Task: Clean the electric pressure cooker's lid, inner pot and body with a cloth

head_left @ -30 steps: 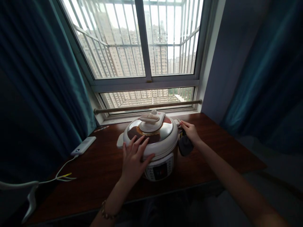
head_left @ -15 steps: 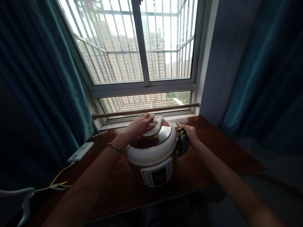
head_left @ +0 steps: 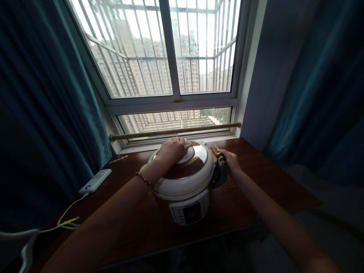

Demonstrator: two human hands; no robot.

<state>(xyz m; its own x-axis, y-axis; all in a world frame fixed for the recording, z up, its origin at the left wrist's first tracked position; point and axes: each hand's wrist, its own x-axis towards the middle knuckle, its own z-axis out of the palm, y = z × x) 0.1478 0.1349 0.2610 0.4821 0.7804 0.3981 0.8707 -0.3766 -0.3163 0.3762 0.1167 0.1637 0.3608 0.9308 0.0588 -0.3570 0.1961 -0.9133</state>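
Still curled, left hand (head_left: 171,149) grips the lid handle (head_left: 184,151).

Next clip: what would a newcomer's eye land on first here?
The pressure cooker at the middle of the dark wooden table, with the left hand closed over its lid handle and the right hand holding a dark object against its right side. Behind it, the bright barred window; a white power bank lies at far left.

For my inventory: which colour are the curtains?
Dark teal curtains, seen in the head view.
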